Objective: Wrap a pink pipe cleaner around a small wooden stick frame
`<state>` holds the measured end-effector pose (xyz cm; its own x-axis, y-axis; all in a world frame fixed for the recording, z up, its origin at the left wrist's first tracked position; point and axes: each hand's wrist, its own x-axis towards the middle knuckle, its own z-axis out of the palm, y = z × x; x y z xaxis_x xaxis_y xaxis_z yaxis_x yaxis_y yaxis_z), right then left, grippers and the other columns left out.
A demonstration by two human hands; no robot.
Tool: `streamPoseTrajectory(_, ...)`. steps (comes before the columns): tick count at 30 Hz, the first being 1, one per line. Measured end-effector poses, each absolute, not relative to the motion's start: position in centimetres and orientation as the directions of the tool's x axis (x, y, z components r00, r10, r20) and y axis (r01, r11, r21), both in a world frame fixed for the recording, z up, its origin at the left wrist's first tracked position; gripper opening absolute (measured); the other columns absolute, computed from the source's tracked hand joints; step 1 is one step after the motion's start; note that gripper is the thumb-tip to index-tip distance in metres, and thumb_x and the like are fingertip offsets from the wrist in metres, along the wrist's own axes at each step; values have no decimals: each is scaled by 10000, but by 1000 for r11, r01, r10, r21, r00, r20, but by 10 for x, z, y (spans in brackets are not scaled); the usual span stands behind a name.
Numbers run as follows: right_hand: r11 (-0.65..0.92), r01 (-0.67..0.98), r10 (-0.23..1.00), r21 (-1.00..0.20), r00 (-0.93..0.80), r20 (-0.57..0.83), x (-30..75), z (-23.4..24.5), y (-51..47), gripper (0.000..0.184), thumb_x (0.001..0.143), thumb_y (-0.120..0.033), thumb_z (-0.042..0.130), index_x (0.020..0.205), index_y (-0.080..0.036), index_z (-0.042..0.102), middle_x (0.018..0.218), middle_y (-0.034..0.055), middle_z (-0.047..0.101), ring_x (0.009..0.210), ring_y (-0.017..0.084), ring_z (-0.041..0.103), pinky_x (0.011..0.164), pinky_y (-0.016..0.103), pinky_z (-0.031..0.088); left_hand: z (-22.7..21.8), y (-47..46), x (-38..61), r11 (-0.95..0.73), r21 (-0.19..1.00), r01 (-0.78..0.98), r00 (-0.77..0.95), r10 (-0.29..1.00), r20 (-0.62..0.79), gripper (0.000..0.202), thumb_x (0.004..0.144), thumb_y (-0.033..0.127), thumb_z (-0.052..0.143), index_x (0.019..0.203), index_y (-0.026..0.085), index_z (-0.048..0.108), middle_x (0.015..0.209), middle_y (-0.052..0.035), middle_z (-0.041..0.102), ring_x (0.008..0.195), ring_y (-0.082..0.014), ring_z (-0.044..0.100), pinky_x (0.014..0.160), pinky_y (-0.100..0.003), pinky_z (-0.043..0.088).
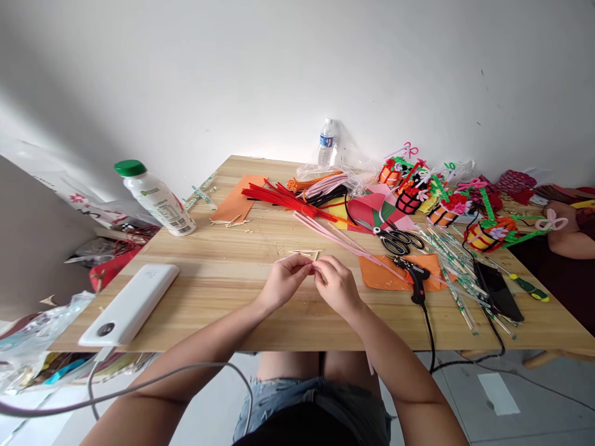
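While both hands met over the middle of the bench (pixel 223 272), near its front edge, the left hand (pixel 284 280) and right hand (pixel 335 286) were each pinched on an end of a thin pale pink pipe cleaner (pixel 312 265), fingertips almost touching; what shape it had taken was too small to tell. Just beyond the hands lay a few short wooden sticks (pixel 304 252), and long pink pipe cleaners (pixel 344 243) ran from there toward the back right. By my judgement the work was well along: several finished little flower baskets (pixel 411 197) stood at the back right corner, yet a large heap of red, orange and black pipe cleaners (pixel 297 195) remained unused at the back edge. Scissors (pixel 398 240) and a black glue gun (pixel 416 275) on an orange sheet (pixel 385 279) lay to the right, a power bank (pixel 130 303) by the front left corner, and a white bottle (pixel 155 198) at the left edge.
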<state>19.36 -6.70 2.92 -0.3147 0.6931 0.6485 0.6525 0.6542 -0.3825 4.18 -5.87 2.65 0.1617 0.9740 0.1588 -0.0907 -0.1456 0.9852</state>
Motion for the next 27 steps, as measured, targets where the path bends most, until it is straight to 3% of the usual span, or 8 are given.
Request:
streamPoseTrajectory(5, 658, 534, 724, -531, -254, 641, 196, 32, -65, 198, 848, -112, 497, 873, -186, 679, 830, 90, 683, 761, 187, 633, 691, 300, 520, 30, -58, 39, -311, 949, 49, 170, 939, 298, 169, 796, 309, 642, 770, 144, 668, 749, -52, 666, 731, -166, 630, 694, -292, 513)
streamPoseTrajectory(9, 526, 401, 850, -750, -254, 461, 202, 41, -67, 142, 828, -225, 590, 755, -183, 705, 723, 61, 684, 601, 149, 572, 560, 267, 467, 37, -57, 33, -441, 890, 113, 268, 876, 400, 186, 827, 309, 613, 737, 155, 667, 725, -59, 645, 712, -158, 586, 682, -290, 474)
streamPoseTrajectory(13, 68, 174, 954, -982, -299, 13, 209, 51, -67, 211, 730, -358, 705, 717, -147, 703, 514, -18, 555, 408, 66, 386, 375, 198, 303, 43, -56, 27, -388, 921, 32, 388, 854, 346, 252, 804, 378, 650, 717, 142, 670, 704, -56, 632, 672, -143, 559, 673, -292, 462)
streamPoseTrajectory(15, -190, 38, 897, -981, -399, -189, 212, 56, -67, 252, 683, -382, 739, 705, -136, 688, 456, -55, 477, 363, 38, 292, 326, 174, 211, 44, -57, 26, -351, 936, -21, 405, 853, 329, 263, 776, 392, 685, 699, 140, 671, 704, -53, 634, 668, -140, 558, 681, -299, 462)
streamPoseTrajectory(17, -345, -45, 816, -938, -509, -276, 213, 59, -66, 255, 664, -374, 746, 671, -132, 668, 413, -79, 415, 345, 28, 250, 307, 160, 171, 44, -59, 27, -324, 941, -93, 413, 848, 333, 247, 767, 381, 702, 703, 143, 680, 706, -51, 633, 669, -140, 561, 677, -300, 460)
streamPoseTrajectory(23, -445, -99, 716, -890, -637, -286, 211, 55, -64, 241, 680, -363, 709, 643, -132, 647, 393, -89, 379, 326, 29, 230, 293, 165, 146, 41, -61, 31, -326, 916, -233, 403, 825, 396, 188, 778, 336, 705, 729, 155, 698, 698, -49, 634, 672, -145, 573, 682, -311, 464)
streamPoseTrajectory(25, -375, -119, 779, -919, -577, -243, 210, 53, -64, 213, 674, -347, 706, 660, -141, 655, 417, -77, 423, 331, 33, 241, 302, 176, 153, 40, -60, 31, -356, 908, -220, 381, 825, 416, 175, 781, 331, 703, 738, 162, 707, 707, -56, 636, 694, -155, 574, 687, -316, 468)
streamPoseTrajectory(27, -181, -94, 882, -979, -455, -119, 209, 53, -66, 181, 688, -333, 702, 671, -157, 664, 440, -61, 465, 347, 50, 303, 327, 193, 214, 39, -59, 31, -364, 909, -202, 372, 831, 415, 157, 789, 324, 695, 768, 170, 718, 737, -61, 633, 733, -162, 575, 701, -315, 470)
